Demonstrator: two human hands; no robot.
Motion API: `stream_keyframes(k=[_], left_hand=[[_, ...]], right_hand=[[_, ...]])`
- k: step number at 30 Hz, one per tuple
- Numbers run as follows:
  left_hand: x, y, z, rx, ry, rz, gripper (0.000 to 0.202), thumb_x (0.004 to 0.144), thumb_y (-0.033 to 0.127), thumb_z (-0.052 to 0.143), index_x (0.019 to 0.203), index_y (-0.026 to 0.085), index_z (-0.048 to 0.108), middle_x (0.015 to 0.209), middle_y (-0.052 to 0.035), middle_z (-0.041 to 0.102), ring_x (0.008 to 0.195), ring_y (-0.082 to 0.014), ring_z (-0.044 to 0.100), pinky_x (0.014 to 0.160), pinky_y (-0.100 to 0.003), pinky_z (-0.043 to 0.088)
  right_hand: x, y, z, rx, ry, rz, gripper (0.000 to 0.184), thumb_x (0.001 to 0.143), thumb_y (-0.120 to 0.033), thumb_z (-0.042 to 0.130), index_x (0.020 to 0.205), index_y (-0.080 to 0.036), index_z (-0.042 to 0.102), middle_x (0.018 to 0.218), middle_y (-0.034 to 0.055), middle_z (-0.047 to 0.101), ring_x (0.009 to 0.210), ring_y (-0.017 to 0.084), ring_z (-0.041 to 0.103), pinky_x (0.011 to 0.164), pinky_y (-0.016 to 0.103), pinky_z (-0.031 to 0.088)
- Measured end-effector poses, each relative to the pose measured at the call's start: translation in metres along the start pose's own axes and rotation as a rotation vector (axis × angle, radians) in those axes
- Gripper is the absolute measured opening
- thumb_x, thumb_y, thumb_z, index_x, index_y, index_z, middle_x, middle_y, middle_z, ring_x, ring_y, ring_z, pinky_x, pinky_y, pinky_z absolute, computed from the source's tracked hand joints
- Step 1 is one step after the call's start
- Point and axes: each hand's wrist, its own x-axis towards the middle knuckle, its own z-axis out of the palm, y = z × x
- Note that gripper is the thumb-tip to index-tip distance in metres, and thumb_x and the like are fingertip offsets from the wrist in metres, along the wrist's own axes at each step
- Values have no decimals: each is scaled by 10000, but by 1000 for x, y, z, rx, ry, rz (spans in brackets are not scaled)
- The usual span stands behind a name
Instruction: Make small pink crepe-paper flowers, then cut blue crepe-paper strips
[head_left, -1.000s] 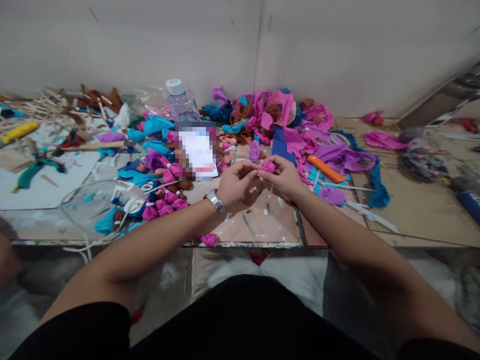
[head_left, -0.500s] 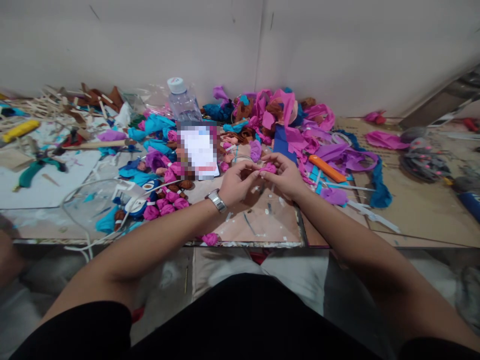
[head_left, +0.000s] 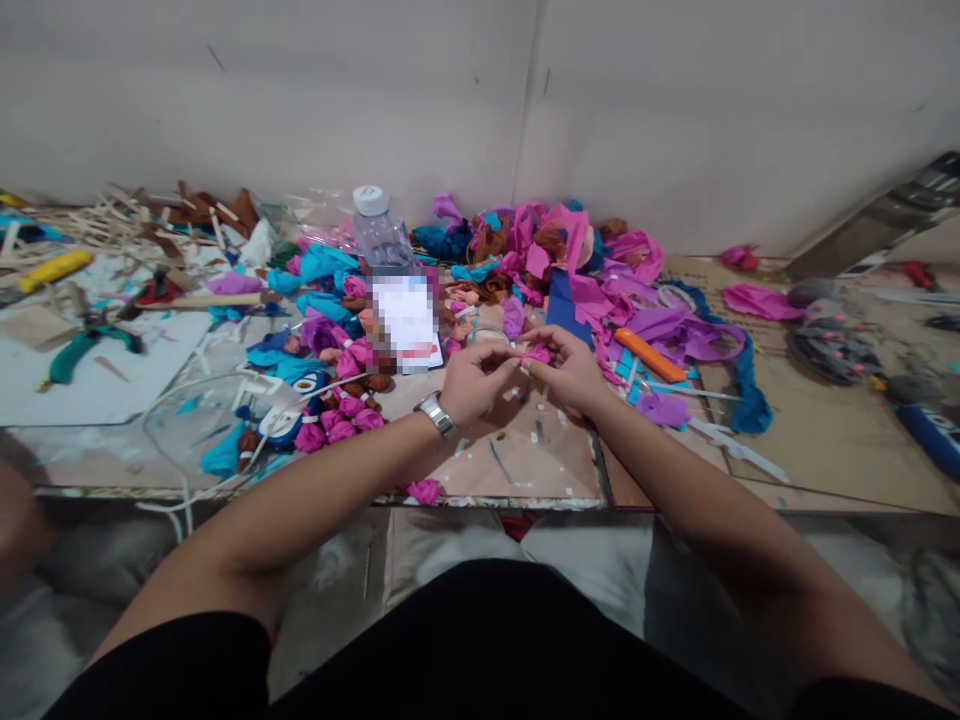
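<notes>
Both my hands meet over the brown board [head_left: 517,455] in the middle of the work surface. My left hand [head_left: 471,380], with a metal watch on its wrist, and my right hand [head_left: 570,368] pinch a small pink crepe paper piece [head_left: 536,353] between their fingertips. Fingers of both hands are curled tight on it. A cluster of finished pink paper buds [head_left: 337,420] lies to the left of my left wrist. One more pink bud [head_left: 425,490] sits at the board's front edge.
A heap of pink, purple and blue paper scraps [head_left: 570,260] fills the back. A clear water bottle [head_left: 379,235] stands behind. An orange cutter [head_left: 649,355] lies to the right, a white cable [head_left: 187,400] and green pliers [head_left: 82,345] to the left.
The view has shifted slightly, so everything sits a little lower. My hands stay together on the pink paper piece, with only small finger movements.
</notes>
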Motion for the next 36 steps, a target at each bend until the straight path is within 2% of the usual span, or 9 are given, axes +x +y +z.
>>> stream_keyframes(k=[5, 10, 20, 23, 26, 29, 31, 33, 36], left_hand=[[0, 2, -1, -14, 20, 2, 155, 926, 319, 744, 979, 189, 809, 988, -75, 815, 926, -202, 752, 877, -364, 603], [3, 2, -5, -3, 70, -9, 149, 924, 310, 739, 980, 200, 822, 998, -82, 818, 945, -209, 755, 896, -377, 601], [5, 5, -6, -52, 109, -49, 144, 932, 317, 748, 976, 196, 813, 1007, -85, 809, 959, -209, 752, 911, -383, 610], [4, 0, -3, -124, 117, -73, 217, 930, 366, 763, 1050, 186, 780, 1094, -102, 787, 991, -205, 751, 927, -383, 626], [3, -1, -1, -180, 126, -77, 299, 945, 431, 747, 1112, 185, 719, 1191, -118, 727, 1024, -195, 736, 892, -351, 640], [1, 5, -2, -49, 61, 17, 242, 989, 429, 685, 1040, 194, 717, 1098, -104, 709, 1003, -200, 703, 875, -359, 613], [-1, 9, -4, 80, -18, 119, 210, 1003, 402, 655, 979, 205, 723, 995, -88, 714, 946, -208, 679, 864, -382, 576], [-4, 13, -5, 171, -115, 205, 207, 1008, 390, 634, 946, 214, 724, 900, -73, 710, 850, -202, 652, 813, -377, 539], [-8, 14, -5, 216, -262, 281, 230, 1024, 390, 598, 945, 217, 728, 833, -62, 717, 768, -189, 631, 745, -354, 505]], right_hand=[[4, -4, -1, -22, -10, 1, 389, 806, -402, 828, 1119, -214, 697, 1088, 63, 747, 969, 233, 695, 846, 356, 559], [13, -8, -5, -140, -49, -49, 332, 863, -398, 775, 1135, -229, 689, 1090, 57, 742, 978, 237, 698, 880, 378, 563], [29, -27, -8, -332, -143, -143, 219, 883, -337, 747, 1073, -230, 736, 985, 52, 773, 865, 241, 695, 775, 366, 544], [38, -26, -16, -364, -159, -169, 206, 894, -329, 735, 1078, -237, 742, 1024, 57, 783, 915, 254, 712, 826, 386, 553], [57, -24, -35, -438, -190, -246, 236, 893, -312, 732, 1117, -238, 741, 1106, 81, 782, 1012, 281, 725, 916, 428, 556], [86, -23, -53, -549, -271, -318, 254, 876, -266, 725, 1125, -228, 756, 1119, 108, 776, 1041, 302, 723, 949, 453, 552], [105, -23, -56, -602, -338, -350, 316, 857, -209, 701, 1168, -227, 756, 1160, 110, 779, 1073, 306, 721, 973, 450, 548], [124, -21, -47, -642, -413, -375, 395, 830, -155, 676, 1212, -223, 752, 1193, 103, 781, 1106, 302, 717, 985, 431, 542], [149, -19, -21, -668, -568, -402, 424, 808, -112, 659, 1218, -157, 756, 1189, 132, 782, 1089, 301, 719, 983, 416, 536]])
